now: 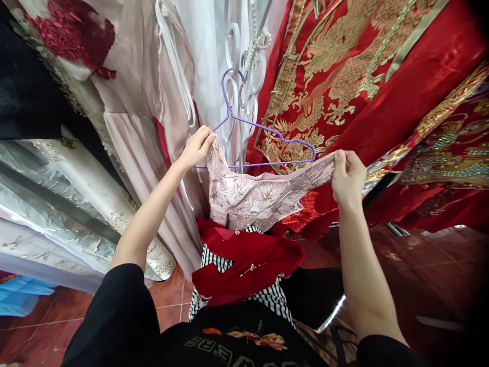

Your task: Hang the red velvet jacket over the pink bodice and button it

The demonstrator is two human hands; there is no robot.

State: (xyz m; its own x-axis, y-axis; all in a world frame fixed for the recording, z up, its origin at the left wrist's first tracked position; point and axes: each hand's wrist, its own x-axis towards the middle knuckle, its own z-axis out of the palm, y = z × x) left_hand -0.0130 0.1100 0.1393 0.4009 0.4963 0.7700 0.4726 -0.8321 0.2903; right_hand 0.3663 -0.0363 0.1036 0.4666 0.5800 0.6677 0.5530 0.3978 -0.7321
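A pink floral dress (252,196) is stretched between my two hands. My left hand (197,148) pinches one upper corner of it, close to the left arm of a purple hanger (267,129). At the far right end, my right hand (348,176) is closed around the other upper corner, thumb on top. The hanger hangs by its hook from a white curled metal stand (236,94), behind the dress and apart from my right hand. Below the dress, a dark red velvet garment (252,262) and black-and-white striped cloth (267,300) lie over my lap.
Pale pink gowns (133,137) hang on the left, with white embroidered dresses (91,188) lower down. Red robes with gold embroidery (324,76) fill the right side. Strings of white beads (254,43) hang on the stand. Red tiles (171,293) cover the floor.
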